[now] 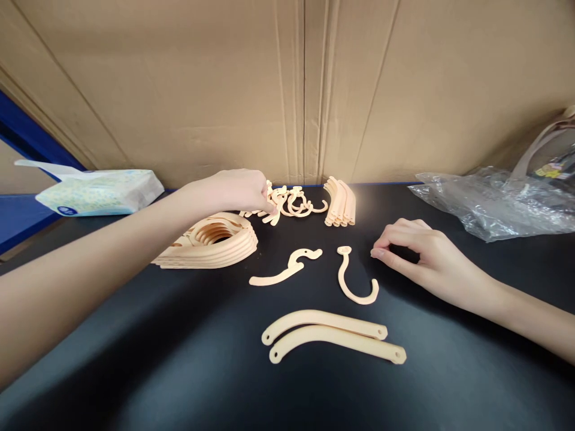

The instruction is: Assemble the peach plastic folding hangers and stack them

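Note:
My left hand (pixel 245 188) reaches to the back, at the left edge of a heap of cream plastic hanger parts (pixel 294 202). Its fingers are closed and point down; what they hold, if anything, is hidden. My right hand (pixel 415 251) rests on the table with fingers curled, thumb and forefinger together, nothing visible in them. Just left of it lies a cream hanger hook (pixel 344 278). Further left is a curved hanger piece with a notched end (pixel 291 267). Nearer to me, two curved hanger arms (pixel 323 320) with holes at their ends lie side by side.
A stack of cream hanger parts (pixel 224 245) sits under my left forearm. Curved arms (pixel 340 202) are bundled at the back. A tissue pack (pixel 105 191) stands back left, a clear plastic bag (pixel 485 200) back right. Cardboard (pixel 202 90) walls the black table's (pixel 202 371) far edge.

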A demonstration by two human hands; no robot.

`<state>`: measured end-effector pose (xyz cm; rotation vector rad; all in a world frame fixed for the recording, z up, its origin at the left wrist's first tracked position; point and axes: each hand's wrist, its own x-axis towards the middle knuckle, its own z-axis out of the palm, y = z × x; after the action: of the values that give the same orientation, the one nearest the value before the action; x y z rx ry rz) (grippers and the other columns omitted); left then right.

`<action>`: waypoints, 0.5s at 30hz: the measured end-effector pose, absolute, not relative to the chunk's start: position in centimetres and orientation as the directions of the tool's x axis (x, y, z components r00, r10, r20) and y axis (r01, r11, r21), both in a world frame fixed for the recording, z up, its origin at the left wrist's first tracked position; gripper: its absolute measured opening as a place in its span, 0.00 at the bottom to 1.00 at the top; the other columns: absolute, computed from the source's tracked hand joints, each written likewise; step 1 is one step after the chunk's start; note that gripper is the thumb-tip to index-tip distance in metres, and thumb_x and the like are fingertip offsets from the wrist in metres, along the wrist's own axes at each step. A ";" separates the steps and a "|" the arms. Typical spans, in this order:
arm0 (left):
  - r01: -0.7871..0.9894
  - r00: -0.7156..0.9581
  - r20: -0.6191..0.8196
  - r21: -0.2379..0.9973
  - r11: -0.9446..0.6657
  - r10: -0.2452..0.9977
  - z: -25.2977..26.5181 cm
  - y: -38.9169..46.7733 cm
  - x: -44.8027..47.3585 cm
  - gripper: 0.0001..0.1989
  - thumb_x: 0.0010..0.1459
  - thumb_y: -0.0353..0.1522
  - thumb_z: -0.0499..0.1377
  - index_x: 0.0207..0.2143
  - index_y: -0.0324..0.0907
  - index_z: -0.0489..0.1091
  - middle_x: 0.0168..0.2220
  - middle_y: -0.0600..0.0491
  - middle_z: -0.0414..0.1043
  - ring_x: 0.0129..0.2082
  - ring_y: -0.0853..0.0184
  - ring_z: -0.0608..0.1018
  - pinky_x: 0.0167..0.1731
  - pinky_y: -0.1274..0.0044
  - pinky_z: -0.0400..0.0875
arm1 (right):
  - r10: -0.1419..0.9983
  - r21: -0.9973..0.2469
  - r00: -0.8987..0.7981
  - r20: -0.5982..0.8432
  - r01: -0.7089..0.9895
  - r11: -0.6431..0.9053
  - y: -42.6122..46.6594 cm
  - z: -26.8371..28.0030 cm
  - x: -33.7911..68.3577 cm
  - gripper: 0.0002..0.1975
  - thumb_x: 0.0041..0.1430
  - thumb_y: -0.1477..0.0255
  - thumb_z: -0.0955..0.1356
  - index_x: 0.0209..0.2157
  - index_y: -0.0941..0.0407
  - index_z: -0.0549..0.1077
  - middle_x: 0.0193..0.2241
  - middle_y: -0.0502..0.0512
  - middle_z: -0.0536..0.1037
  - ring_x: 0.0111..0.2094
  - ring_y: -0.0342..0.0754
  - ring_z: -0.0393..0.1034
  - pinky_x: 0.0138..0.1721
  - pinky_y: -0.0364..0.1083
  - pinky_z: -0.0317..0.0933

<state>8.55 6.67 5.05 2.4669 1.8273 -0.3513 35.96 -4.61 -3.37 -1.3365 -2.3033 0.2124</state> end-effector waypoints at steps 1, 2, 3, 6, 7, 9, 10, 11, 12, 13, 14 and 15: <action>0.950 0.279 -0.222 -0.080 -0.303 0.934 5.0 6.9 8.5 0.16 0.45 0.47 0.58 0.26 0.44 0.71 0.25 0.50 0.70 0.26 0.60 0.72 0.27 0.73 0.55 | 0.852 -0.355 -0.417 0.316 0.781 0.514 -4.6 -3.4 36.0 0.13 0.66 0.62 0.62 0.30 0.52 0.70 0.29 0.50 0.76 0.32 0.48 0.67 0.43 0.52 0.56; 0.948 0.285 -0.228 -0.074 -0.308 0.931 4.9 7.0 8.5 0.15 0.45 0.46 0.58 0.24 0.44 0.70 0.24 0.50 0.69 0.25 0.61 0.71 0.26 0.73 0.55 | 0.853 -0.355 -0.415 0.316 0.782 0.512 -4.6 -3.4 36.0 0.14 0.66 0.62 0.61 0.30 0.52 0.70 0.29 0.50 0.76 0.32 0.48 0.67 0.43 0.52 0.56; 0.947 0.288 -0.231 -0.072 -0.312 0.929 4.9 7.0 8.5 0.15 0.45 0.46 0.58 0.22 0.43 0.69 0.23 0.50 0.68 0.24 0.62 0.70 0.25 0.72 0.54 | 0.854 -0.356 -0.413 0.316 0.783 0.511 -4.6 -3.4 36.0 0.14 0.66 0.62 0.61 0.30 0.52 0.70 0.29 0.50 0.76 0.32 0.48 0.67 0.43 0.52 0.56; 0.946 0.294 -0.242 -0.068 -0.318 0.925 4.8 7.1 8.8 0.14 0.43 0.44 0.58 0.18 0.43 0.65 0.20 0.51 0.63 0.20 0.65 0.65 0.24 0.72 0.52 | 0.857 -0.361 -0.410 0.313 0.783 0.506 -4.6 -3.4 36.0 0.14 0.65 0.62 0.61 0.29 0.52 0.70 0.29 0.50 0.76 0.32 0.48 0.67 0.43 0.53 0.56; 0.946 0.294 -0.249 -0.064 -0.319 0.923 4.8 7.1 8.8 0.14 0.43 0.44 0.58 0.17 0.43 0.64 0.19 0.52 0.61 0.19 0.65 0.64 0.24 0.71 0.52 | 0.858 -0.362 -0.408 0.312 0.783 0.505 -4.6 -3.4 36.0 0.14 0.65 0.62 0.62 0.29 0.52 0.70 0.29 0.50 0.76 0.32 0.48 0.67 0.43 0.53 0.56; 0.947 0.293 -0.265 -0.048 -0.316 0.918 4.6 7.2 8.9 0.14 0.42 0.42 0.58 0.16 0.43 0.60 0.18 0.53 0.59 0.18 0.66 0.62 0.23 0.71 0.50 | 0.859 -0.366 -0.405 0.312 0.783 0.502 -4.6 -3.4 36.0 0.13 0.65 0.62 0.62 0.29 0.52 0.70 0.29 0.49 0.76 0.32 0.48 0.66 0.44 0.52 0.56; 0.948 0.295 -0.276 -0.035 -0.317 0.915 4.6 7.3 9.0 0.14 0.42 0.42 0.58 0.16 0.43 0.59 0.17 0.53 0.58 0.17 0.67 0.61 0.23 0.72 0.49 | 0.860 -0.368 -0.405 0.311 0.783 0.502 -4.6 -3.4 36.0 0.13 0.65 0.62 0.62 0.29 0.52 0.70 0.29 0.49 0.76 0.32 0.47 0.66 0.44 0.52 0.55; 0.948 0.300 -0.287 -0.019 -0.319 0.910 4.5 7.3 9.0 0.15 0.41 0.41 0.58 0.15 0.43 0.57 0.17 0.54 0.57 0.17 0.68 0.60 0.23 0.72 0.48 | 0.860 -0.370 -0.404 0.311 0.782 0.501 -4.6 -3.4 36.0 0.12 0.65 0.63 0.62 0.30 0.52 0.70 0.29 0.49 0.76 0.32 0.47 0.66 0.44 0.52 0.55; 0.946 0.308 -0.297 -0.002 -0.323 0.904 4.5 7.3 9.0 0.15 0.41 0.40 0.58 0.15 0.43 0.56 0.17 0.54 0.55 0.17 0.68 0.58 0.23 0.72 0.47 | 0.860 -0.371 -0.404 0.311 0.782 0.501 -4.6 -3.4 36.0 0.12 0.65 0.63 0.62 0.30 0.52 0.70 0.29 0.48 0.75 0.32 0.47 0.66 0.44 0.52 0.55; 0.944 0.317 -0.305 0.012 -0.329 0.898 4.5 7.3 9.1 0.15 0.41 0.39 0.58 0.14 0.43 0.54 0.16 0.54 0.53 0.16 0.69 0.57 0.23 0.72 0.46 | 0.860 -0.372 -0.405 0.310 0.781 0.502 -4.6 -3.4 36.0 0.12 0.65 0.63 0.62 0.30 0.52 0.70 0.29 0.48 0.75 0.32 0.47 0.66 0.44 0.52 0.55; 0.939 0.333 -0.314 0.031 -0.341 0.889 4.6 7.3 9.0 0.16 0.41 0.39 0.58 0.14 0.43 0.53 0.16 0.55 0.51 0.16 0.69 0.55 0.23 0.72 0.45 | 0.860 -0.372 -0.406 0.309 0.780 0.502 -4.7 -3.4 36.0 0.12 0.65 0.63 0.62 0.30 0.52 0.70 0.29 0.48 0.75 0.32 0.46 0.66 0.44 0.52 0.55; 0.933 0.354 -0.319 0.051 -0.357 0.879 4.6 7.4 9.0 0.17 0.41 0.38 0.58 0.14 0.43 0.52 0.16 0.55 0.49 0.16 0.70 0.54 0.23 0.72 0.44 | 0.859 -0.372 -0.408 0.309 0.780 0.503 -4.7 -3.4 36.0 0.12 0.65 0.63 0.63 0.30 0.52 0.70 0.28 0.47 0.75 0.32 0.46 0.66 0.44 0.52 0.55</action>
<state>8.97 7.35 4.62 2.3921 1.6309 -0.3488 35.97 -4.67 -3.38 -1.3475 -2.2905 0.2329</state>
